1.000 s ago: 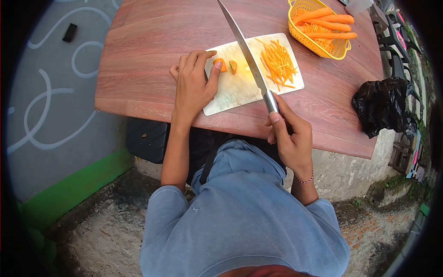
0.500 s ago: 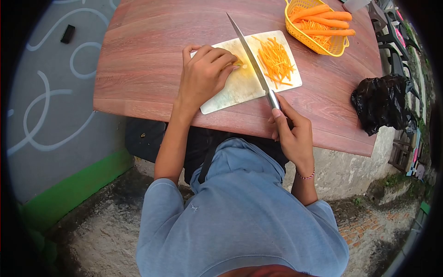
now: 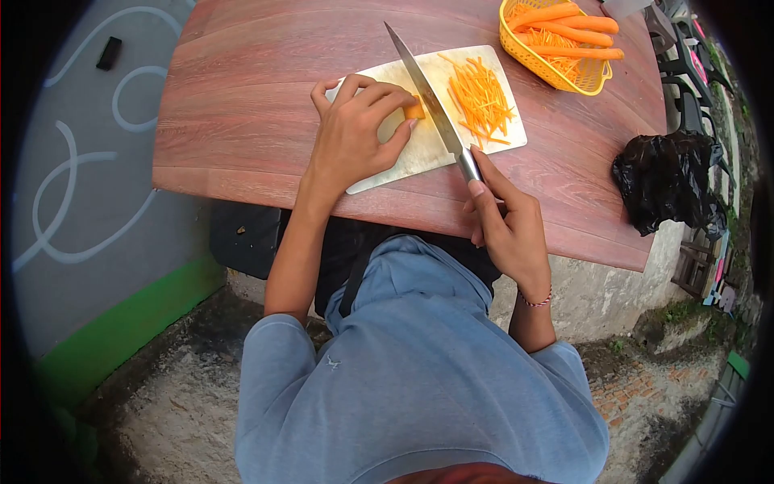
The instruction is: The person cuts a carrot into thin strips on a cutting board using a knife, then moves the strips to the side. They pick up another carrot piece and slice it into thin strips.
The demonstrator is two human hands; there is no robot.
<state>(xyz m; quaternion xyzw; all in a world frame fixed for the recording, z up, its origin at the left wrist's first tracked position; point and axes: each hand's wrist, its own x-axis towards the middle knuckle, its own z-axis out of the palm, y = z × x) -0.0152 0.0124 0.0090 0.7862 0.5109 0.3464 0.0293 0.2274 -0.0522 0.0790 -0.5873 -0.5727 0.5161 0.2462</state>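
Note:
A white cutting board (image 3: 403,157) lies near the front edge of the table. My left hand (image 3: 359,121) is closed on a short piece of carrot (image 3: 414,108) at the board's left half, with fingers bent over it. My right hand (image 3: 508,210) grips the handle of a long kitchen knife (image 3: 431,101). The blade slants across the middle of the board, just right of the carrot piece and apart from it. Thin carrot strips (image 3: 481,101) lie in a pile on the board's right side, beyond the blade.
A yellow plastic basket (image 3: 556,77) with whole carrots (image 3: 576,37) and shredded carrot stands at the back right of the wooden table (image 3: 250,105). A black plastic bag (image 3: 667,181) sits at the right edge. Chairs (image 3: 685,68) are beyond it. A small black object (image 3: 109,53) shows at far left.
The knife blade has shifted slightly left. The fingers of my left hand have moved, and the orange carrot piece now shows more clearly between them. The whole view has shifted a little.

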